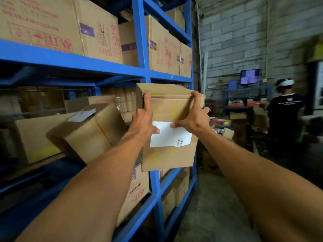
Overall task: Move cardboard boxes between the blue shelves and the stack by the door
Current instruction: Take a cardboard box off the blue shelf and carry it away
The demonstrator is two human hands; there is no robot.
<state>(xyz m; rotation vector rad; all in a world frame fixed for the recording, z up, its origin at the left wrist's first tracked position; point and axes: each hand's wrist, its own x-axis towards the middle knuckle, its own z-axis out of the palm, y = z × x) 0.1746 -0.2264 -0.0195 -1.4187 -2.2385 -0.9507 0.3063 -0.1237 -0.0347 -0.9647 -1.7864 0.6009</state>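
Gripping: left hand (142,119) and right hand (195,117) are clamping the cardboard box (169,109), fingers curling over its top edge.
Box: it is being held up against the blue shelves (141,41), at middle level.

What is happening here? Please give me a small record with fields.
Held item: cardboard box with white label, at the front of the blue shelves
Left hand: grips the box's upper left edge
Right hand: grips the box's upper right corner
Beside it: tilted cardboard box on the shelf
Background: person in dark shirt, monitor by block wall
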